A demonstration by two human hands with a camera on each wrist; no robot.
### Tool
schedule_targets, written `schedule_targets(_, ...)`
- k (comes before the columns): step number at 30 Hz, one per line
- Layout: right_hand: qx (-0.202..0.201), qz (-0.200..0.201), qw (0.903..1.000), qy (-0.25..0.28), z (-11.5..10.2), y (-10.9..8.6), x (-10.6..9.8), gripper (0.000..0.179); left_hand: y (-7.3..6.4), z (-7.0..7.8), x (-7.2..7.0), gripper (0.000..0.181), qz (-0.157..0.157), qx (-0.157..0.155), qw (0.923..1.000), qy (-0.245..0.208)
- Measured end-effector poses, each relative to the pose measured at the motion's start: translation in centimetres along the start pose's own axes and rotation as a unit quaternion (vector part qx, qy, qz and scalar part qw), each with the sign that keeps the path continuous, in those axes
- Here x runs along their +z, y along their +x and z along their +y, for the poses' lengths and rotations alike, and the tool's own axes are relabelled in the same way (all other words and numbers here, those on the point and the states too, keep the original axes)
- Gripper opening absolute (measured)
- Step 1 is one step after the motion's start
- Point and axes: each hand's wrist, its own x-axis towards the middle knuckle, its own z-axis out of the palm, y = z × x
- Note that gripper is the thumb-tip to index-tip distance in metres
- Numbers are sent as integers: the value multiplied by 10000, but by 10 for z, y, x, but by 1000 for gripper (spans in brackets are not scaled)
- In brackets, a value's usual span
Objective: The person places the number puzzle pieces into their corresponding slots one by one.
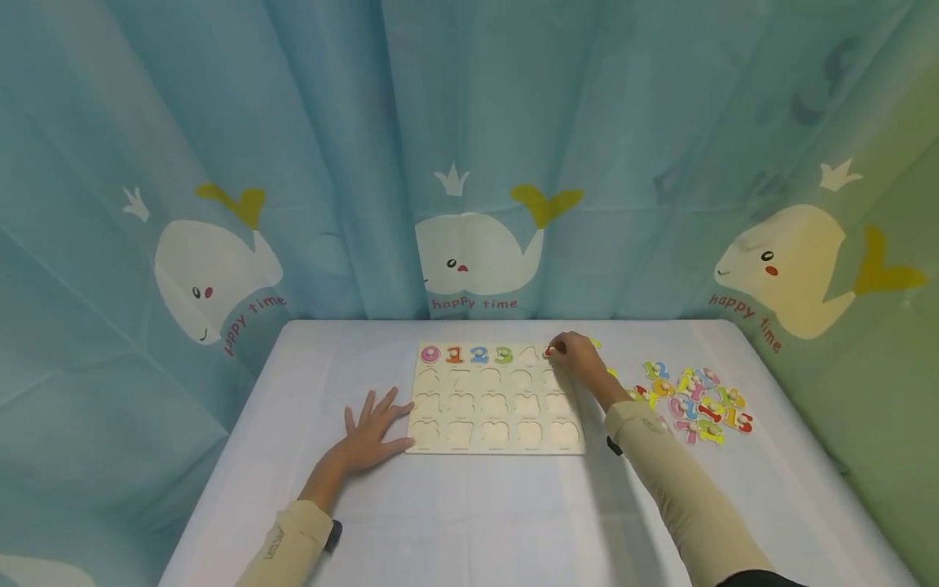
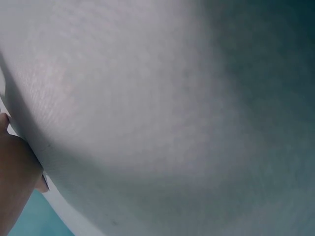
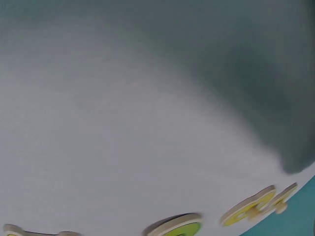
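Observation:
A pale wooden number puzzle board (image 1: 475, 413) lies on the white table. Pieces 0 (image 1: 430, 354), 1 (image 1: 455, 355), 2 (image 1: 479, 355) and 3 (image 1: 503, 355) sit in its top row, followed by a bare recess. At the row's right end my right hand (image 1: 579, 359) pinches a small red puzzle piece (image 1: 548, 352), mostly hidden by the fingers. My left hand (image 1: 369, 436) is spread flat on the table, its thumb and fingertips right at the board's left edge. The left wrist view catches part of the left hand (image 2: 17, 167) at its margin.
Several loose coloured number pieces (image 1: 710, 410) lie in a cluster right of the board, some partly behind the right forearm. In the right wrist view, a green piece (image 3: 184, 230) and a yellow one with a knob (image 3: 248, 206) show low down. A whale-print curtain (image 1: 469, 122) hangs behind the table.

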Motion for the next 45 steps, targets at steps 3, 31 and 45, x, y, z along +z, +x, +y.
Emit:
schedule_targets(3, -183, -96, 9997, -87, -6, 4, 3, 12, 0, 1, 1, 63, -12, -23, 10000, -41)
schedule_targets(31, 85, -457, 9985, -291, -36, 20, 25, 6, 0, -1, 0, 63, -31, 18, 9999, -135)
schedule_targets(45, 88, -577, 9983, -84, -35, 15, 23, 6, 1, -1, 0, 62, -37, 0, 9999, -127)
